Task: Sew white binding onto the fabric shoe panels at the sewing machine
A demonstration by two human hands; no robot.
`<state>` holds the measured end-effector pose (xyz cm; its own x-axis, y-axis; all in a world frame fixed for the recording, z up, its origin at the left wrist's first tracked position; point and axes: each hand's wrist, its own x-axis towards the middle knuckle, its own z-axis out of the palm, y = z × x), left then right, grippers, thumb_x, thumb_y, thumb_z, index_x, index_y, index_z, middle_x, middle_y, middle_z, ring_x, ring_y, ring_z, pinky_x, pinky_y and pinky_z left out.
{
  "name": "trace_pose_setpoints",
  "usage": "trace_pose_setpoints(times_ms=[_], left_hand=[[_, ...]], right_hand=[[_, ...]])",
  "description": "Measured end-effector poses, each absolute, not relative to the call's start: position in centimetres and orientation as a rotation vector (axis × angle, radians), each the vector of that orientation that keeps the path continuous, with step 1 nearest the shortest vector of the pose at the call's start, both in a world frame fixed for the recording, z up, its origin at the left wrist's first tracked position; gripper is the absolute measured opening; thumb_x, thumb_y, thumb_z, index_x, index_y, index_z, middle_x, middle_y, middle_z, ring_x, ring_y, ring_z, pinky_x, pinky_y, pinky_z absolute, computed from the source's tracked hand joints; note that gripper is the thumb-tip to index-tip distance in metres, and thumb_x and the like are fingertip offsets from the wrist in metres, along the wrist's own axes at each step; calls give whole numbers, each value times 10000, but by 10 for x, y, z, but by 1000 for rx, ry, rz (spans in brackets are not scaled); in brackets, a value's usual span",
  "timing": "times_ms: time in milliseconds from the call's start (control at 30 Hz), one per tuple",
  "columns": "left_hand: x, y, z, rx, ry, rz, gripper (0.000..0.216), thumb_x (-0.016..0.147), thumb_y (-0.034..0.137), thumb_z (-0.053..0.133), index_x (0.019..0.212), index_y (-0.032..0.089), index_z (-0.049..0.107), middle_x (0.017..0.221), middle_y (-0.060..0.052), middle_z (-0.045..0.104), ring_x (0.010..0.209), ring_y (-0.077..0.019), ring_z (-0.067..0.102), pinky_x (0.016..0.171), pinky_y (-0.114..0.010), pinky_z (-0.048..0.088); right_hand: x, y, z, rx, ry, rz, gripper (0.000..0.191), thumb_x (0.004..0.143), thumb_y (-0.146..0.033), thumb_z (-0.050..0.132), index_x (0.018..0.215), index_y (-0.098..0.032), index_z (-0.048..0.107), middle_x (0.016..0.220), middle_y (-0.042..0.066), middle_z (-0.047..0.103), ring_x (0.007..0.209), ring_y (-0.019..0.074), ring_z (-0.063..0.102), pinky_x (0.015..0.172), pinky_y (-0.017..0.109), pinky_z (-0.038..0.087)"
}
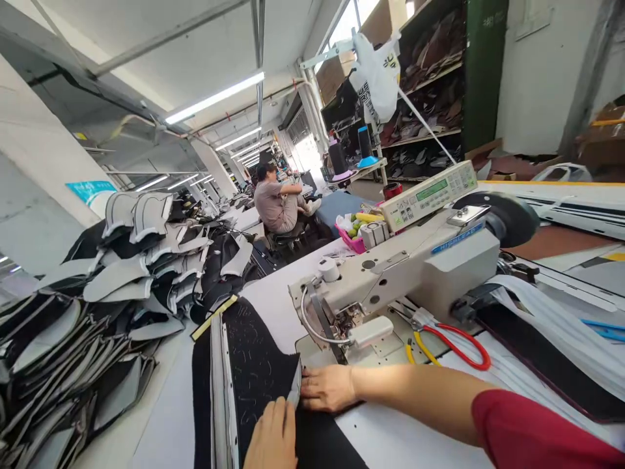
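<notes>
A black fabric piece [263,352] with pale markings and a grey-white strip [225,391] along it lies on the white table left of the sewing machine [390,273]. My left hand [273,433] rests on the fabric, fingers stretched, their tips touching a small grey folded edge [295,381]. Its thumb is hidden. Across that edge, my right hand [328,389] lies flat on the fabric just in front of the machine's needle area, fingers extended towards the left. A yellow strip [213,317] is at the fabric's far end.
Stacked black and grey pieces [88,352] crowd the left. Red-handled scissors [463,345] and a yellow-handled tool [424,348] lie right of the needle. A control panel [430,195] tops the machine. Behind it stand a pink basket [352,240] and thread cones [365,146]. Another person [276,202] sits farther back.
</notes>
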<state>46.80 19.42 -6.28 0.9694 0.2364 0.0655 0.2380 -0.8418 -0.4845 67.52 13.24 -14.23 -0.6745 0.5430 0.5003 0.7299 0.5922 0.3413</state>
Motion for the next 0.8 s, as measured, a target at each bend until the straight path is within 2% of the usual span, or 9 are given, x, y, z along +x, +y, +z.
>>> trace_pose_setpoints(times_ms=[100, 233, 300, 367, 433, 500, 600, 667, 800], left_hand=[[501, 195, -72, -2574, -451, 139, 475, 736, 39, 412, 1180, 180, 504, 1102, -110, 564, 1026, -223, 498, 829, -353, 455], [520, 195, -57, -2582, -459, 345, 576, 648, -48, 412, 1193, 126, 475, 1253, -148, 452, 1065, -252, 470, 812, -373, 477], [528, 193, -40, -2612, -499, 451, 638, 592, -84, 407, 1195, 120, 459, 1338, -144, 357, 1055, -250, 476, 776, -352, 498], [533, 188, -23, -2654, -517, 517, 676, 570, -92, 397, 1204, 139, 437, 1405, -106, 251, 1039, -239, 485, 766, -339, 506], [534, 180, -9, -2695, -484, 545, 693, 581, -72, 388, 1228, 176, 400, 1442, -56, 165, 1025, -232, 489, 779, -358, 503], [535, 169, -2, -2739, -402, 605, 691, 599, -44, 384, 1244, 205, 372, 1431, -34, 203, 1014, -235, 491, 794, -392, 496], [538, 153, -4, -2808, -254, 772, 624, 604, -15, 395, 1192, 194, 417, 1292, -53, 422, 983, -248, 506, 790, -410, 491], [544, 146, -10, -2829, -221, 850, 556, 602, -9, 399, 1124, 171, 461, 1173, -71, 508, 942, -253, 530, 778, -414, 490], [558, 142, -26, -2854, -292, 948, 492, 608, -4, 403, 1061, 170, 485, 1073, -77, 543, 891, -245, 573, 776, -406, 485]], right_hand=[[678, 154, -151, -1038, -2492, -803, 216, 809, -181, 413, 928, -125, 584, 815, 70, 601, 786, 161, 558, 844, 326, 418], [669, 162, -154, -1159, -2448, -826, 193, 747, -199, 474, 881, -141, 600, 758, 73, 594, 744, 182, 554, 809, 381, 416], [658, 160, -150, -1277, -2412, -807, 186, 694, -232, 540, 829, -131, 618, 811, 108, 598, 819, 230, 548, 837, 439, 392], [645, 149, -142, -1421, -2356, -747, 215, 661, -268, 589, 820, -129, 630, 948, 144, 582, 964, 300, 498, 886, 511, 340], [635, 131, -131, -1543, -2311, -634, 199, 685, -281, 587, 825, -149, 636, 1055, 146, 547, 1067, 348, 418, 900, 592, 281], [631, 109, -121, -1612, -2336, -446, 125, 727, -235, 553, 790, -166, 636, 1006, 126, 567, 1046, 340, 425, 871, 648, 258], [637, 83, -114, -1629, -2461, -42, 109, 742, -135, 514, 719, -161, 618, 747, 62, 598, 845, 243, 508, 854, 645, 282], [645, 73, -117, -1614, -2505, 151, 95, 726, -114, 518, 681, -147, 595, 658, 39, 580, 776, 213, 505, 862, 633, 284], [657, 65, -128, -1567, -2518, 268, 60, 690, -92, 538, 663, -131, 574, 610, 32, 564, 755, 205, 503, 897, 598, 249]])
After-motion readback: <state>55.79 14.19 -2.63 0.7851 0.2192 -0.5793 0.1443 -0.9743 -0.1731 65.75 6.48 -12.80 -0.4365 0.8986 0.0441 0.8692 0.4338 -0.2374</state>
